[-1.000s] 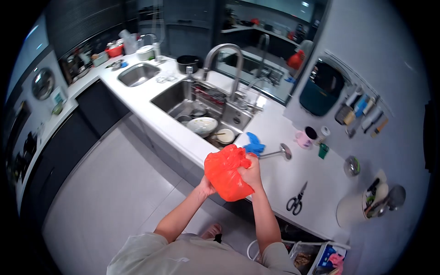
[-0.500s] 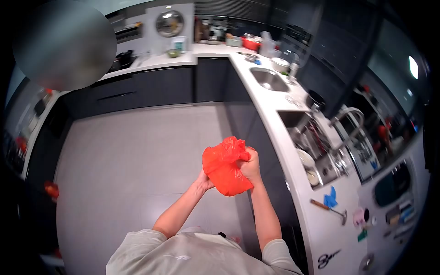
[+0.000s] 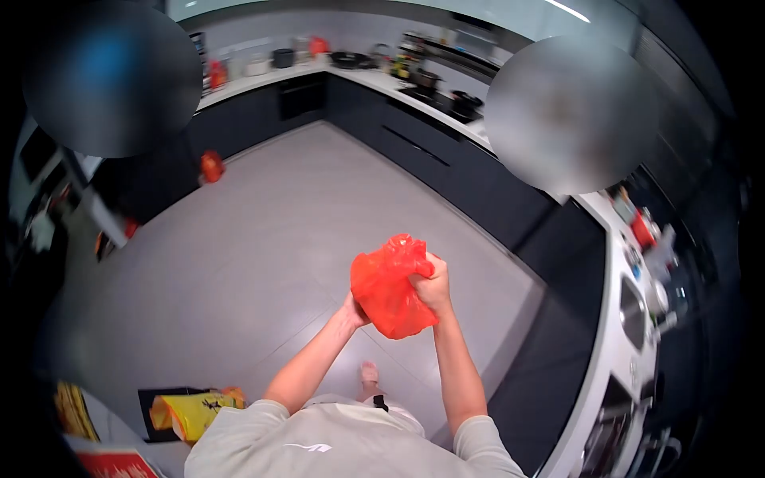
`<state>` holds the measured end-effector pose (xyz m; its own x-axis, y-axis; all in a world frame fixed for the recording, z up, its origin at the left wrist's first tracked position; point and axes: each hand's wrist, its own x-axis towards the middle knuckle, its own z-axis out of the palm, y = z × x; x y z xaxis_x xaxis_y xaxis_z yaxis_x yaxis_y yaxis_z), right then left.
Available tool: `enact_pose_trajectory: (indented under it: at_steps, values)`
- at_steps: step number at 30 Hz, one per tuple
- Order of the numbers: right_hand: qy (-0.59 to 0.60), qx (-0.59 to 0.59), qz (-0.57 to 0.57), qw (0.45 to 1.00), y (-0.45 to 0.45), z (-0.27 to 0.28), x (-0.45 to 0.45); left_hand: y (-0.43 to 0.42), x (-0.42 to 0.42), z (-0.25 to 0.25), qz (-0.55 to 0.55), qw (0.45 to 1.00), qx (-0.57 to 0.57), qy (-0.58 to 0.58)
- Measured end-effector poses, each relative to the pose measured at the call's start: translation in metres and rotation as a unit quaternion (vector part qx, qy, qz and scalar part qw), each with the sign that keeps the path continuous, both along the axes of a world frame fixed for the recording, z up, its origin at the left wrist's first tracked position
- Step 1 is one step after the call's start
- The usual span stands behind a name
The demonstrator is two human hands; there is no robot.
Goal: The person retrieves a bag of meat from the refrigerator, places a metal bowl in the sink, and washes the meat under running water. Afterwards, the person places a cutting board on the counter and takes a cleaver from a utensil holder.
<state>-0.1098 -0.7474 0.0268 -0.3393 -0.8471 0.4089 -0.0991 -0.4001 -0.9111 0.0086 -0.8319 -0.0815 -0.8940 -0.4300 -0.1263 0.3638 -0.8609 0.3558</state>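
A crumpled red plastic bag [image 3: 392, 291] is held out in front of my body, above the floor. My right hand [image 3: 433, 285] is closed around its gathered upper right side. My left hand [image 3: 358, 311] holds the bag from its lower left, with the fingers hidden behind the plastic. Whatever the bag may contain cannot be seen.
Grey floor [image 3: 263, 247] stretches ahead. Dark cabinets with a white counter [image 3: 594, 390] run along my right, with sinks. Pans stand on a stove [image 3: 438, 99] at the back. A yellow bag [image 3: 195, 413] lies at lower left; another red bag [image 3: 211, 166] sits by the far cabinets.
My view has turned left, so the sink counter has shifted to the right edge and the stove and far left cabinets have come into view. Both hands keep hold of the red plastic bag.
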Motion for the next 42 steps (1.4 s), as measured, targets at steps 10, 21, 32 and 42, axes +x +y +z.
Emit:
enact_pose_trajectory:
  at_steps: [10,21,32,42]
  values:
    - [-0.001,0.006,0.250,0.968,-0.225,-0.006,0.047,-0.156,0.067,0.011,0.274,0.947,-0.169,-0.015]
    - [-0.002,0.028,0.450,0.893,-0.428,0.000,0.138,-0.302,0.149,0.010,0.460,0.884,-0.076,-0.021]
    - [0.016,-0.020,0.523,0.852,-0.621,-0.025,0.315,-0.475,0.310,-0.011,0.556,0.830,-0.037,-0.013]
    - [0.015,0.025,0.584,0.811,-0.788,-0.001,0.464,-0.620,0.458,0.011,0.598,0.801,-0.012,-0.024]
